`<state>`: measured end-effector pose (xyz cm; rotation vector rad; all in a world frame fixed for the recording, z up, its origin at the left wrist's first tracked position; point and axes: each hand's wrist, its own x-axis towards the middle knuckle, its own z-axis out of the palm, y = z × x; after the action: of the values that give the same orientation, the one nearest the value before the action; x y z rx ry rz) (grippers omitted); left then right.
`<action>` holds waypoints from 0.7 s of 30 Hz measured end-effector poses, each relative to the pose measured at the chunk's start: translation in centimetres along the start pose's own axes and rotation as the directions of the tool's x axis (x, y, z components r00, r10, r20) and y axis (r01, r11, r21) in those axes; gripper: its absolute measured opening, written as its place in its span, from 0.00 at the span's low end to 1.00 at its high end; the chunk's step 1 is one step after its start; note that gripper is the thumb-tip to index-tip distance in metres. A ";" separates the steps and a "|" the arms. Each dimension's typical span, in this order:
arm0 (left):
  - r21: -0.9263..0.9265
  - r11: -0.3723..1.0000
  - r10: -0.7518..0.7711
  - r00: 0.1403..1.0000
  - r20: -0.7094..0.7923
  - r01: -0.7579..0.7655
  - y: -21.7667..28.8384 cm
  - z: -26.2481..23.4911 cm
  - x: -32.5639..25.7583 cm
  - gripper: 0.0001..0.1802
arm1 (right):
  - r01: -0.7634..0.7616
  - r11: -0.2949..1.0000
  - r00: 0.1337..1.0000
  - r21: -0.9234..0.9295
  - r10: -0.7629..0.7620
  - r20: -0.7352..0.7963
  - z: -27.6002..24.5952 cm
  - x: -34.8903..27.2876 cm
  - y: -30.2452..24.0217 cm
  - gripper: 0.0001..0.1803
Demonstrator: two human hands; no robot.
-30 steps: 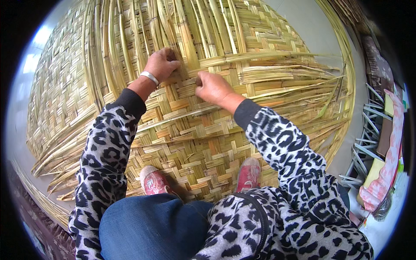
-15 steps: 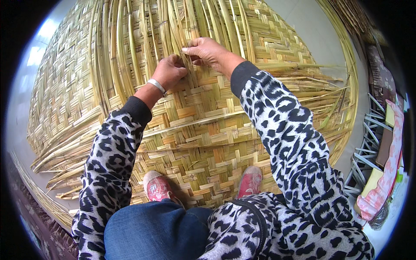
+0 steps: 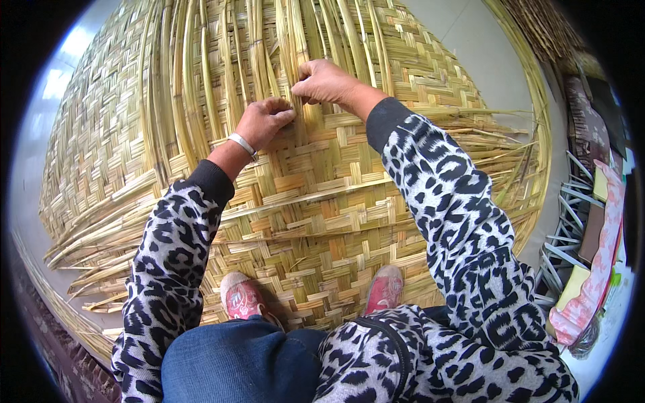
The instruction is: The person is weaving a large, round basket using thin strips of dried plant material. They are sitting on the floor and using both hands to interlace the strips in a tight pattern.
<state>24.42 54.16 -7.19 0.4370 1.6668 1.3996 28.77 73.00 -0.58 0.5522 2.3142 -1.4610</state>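
Note:
A large mat [image 3: 336,235] of flat yellow-green reed strips lies woven under my feet and ahead of me. Loose lengthwise strips [image 3: 185,87] are folded away over its far part. My left hand [image 3: 263,122], with a silver bracelet on the wrist, pinches at the base of a reed strip [image 3: 296,124] near the middle. Just beyond and to its right, my right hand [image 3: 322,83] has thumb and fingers closed on the same strip or one beside it. The fingertips partly hide where the strips meet the weave.
Loose strip ends fan out at the left [image 3: 101,228] and right [image 3: 500,148] edges. A long reed bundle [image 3: 537,121] curves along the right side. Beyond it stand a grey metal rack [image 3: 564,221] and a pink-and-white cloth [image 3: 591,289]. My red shoes [image 3: 384,290] rest on the mat.
My right hand has shifted slightly right and down. The left hand has turned a little, its thumb now showing, and remains near the same spot. Strips between the hands have moved slightly.

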 end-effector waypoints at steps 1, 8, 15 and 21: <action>0.025 1.000 0.017 1.000 -0.002 -0.017 -0.2 0.0 0.1 0.16 | 0.008 0.998 1.000 -0.055 -0.009 -0.017 0.1 0.1 -0.1 0.11; -0.165 0.983 -0.079 0.997 0.006 0.078 -0.2 0.0 0.1 0.17 | 0.045 0.978 0.990 -0.202 -0.071 -0.122 0.7 0.2 0.1 0.11; 0.120 0.991 -0.062 0.996 0.069 0.053 1.2 -0.4 -0.1 0.21 | 0.042 0.971 0.987 -0.235 -0.077 -0.143 0.4 0.0 0.5 0.13; 0.215 0.971 -0.089 0.993 -0.071 0.103 1.7 0.5 -0.4 0.17 | 0.064 0.905 0.961 -0.420 -0.170 -0.218 1.2 0.7 1.6 0.17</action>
<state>24.62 54.69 -5.39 0.4342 1.8760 1.1746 29.09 72.62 -2.64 0.5031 2.7939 -0.9426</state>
